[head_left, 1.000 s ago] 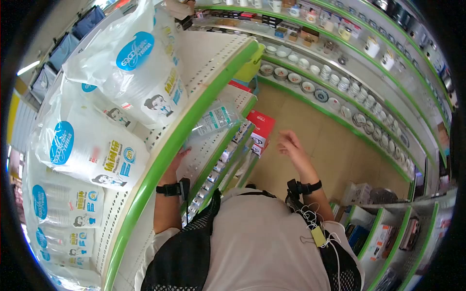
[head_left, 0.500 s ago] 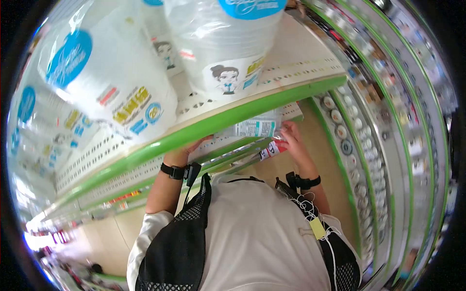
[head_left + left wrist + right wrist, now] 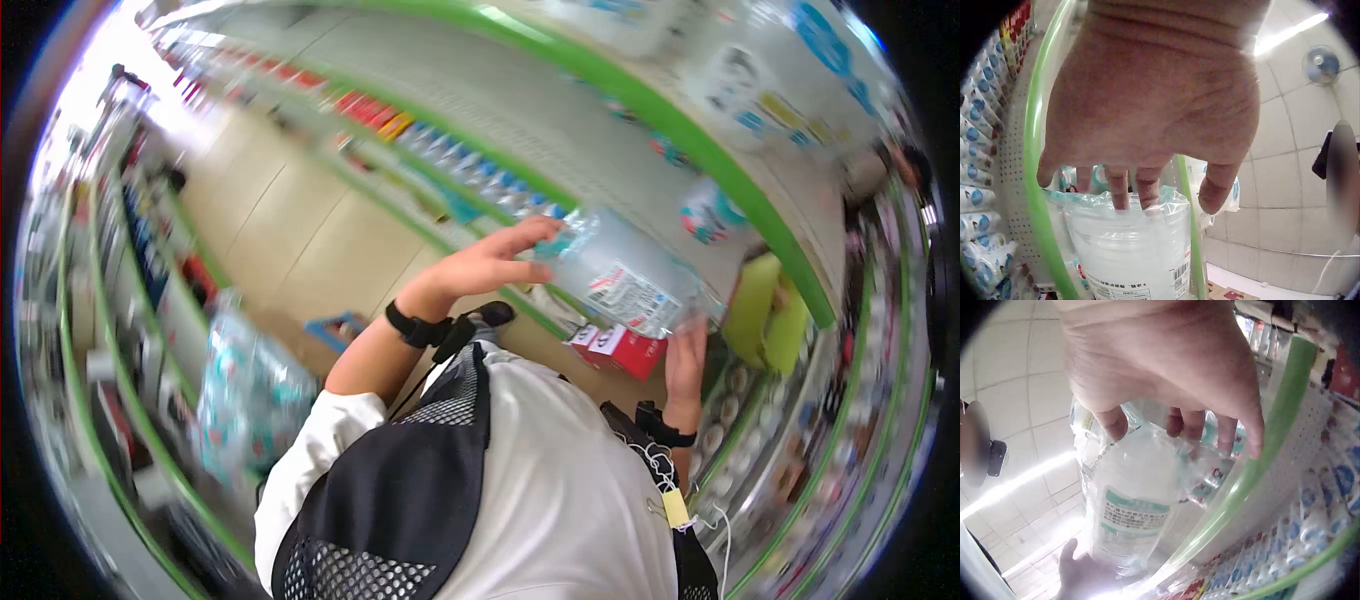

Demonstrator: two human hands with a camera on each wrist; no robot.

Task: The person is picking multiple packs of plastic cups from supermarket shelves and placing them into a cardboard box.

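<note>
A clear-wrapped pack of plastic cups point(image 3: 622, 283) with a printed label is held between my hands, in front of a shelf. My left hand point(image 3: 485, 265) is at one end, its fingers spread. In the left wrist view, its fingertips point(image 3: 1147, 197) touch the wrapper while the thumb stands away to the side. My right hand point(image 3: 685, 370) grips the opposite end. The right wrist view shows its thumb and bent fingers over the crinkled end of the cup pack point(image 3: 1135, 494). Beyond the pack there, the left hand point(image 3: 1091, 578) appears with its thumb raised.
A green-edged shelf point(image 3: 690, 150) carries more packs of cups point(image 3: 800, 80). Lower shelves hold blue-capped bottles point(image 3: 470, 165) and a red box point(image 3: 625, 350). A large plastic bag of goods point(image 3: 245, 390) stands by the left shelving. Another person point(image 3: 880, 170) is at the far right.
The head view has swung left along the aisle. The pack of cups has come from under the shelf edge into full view. The right hand, first apart from it, now grips one end.
</note>
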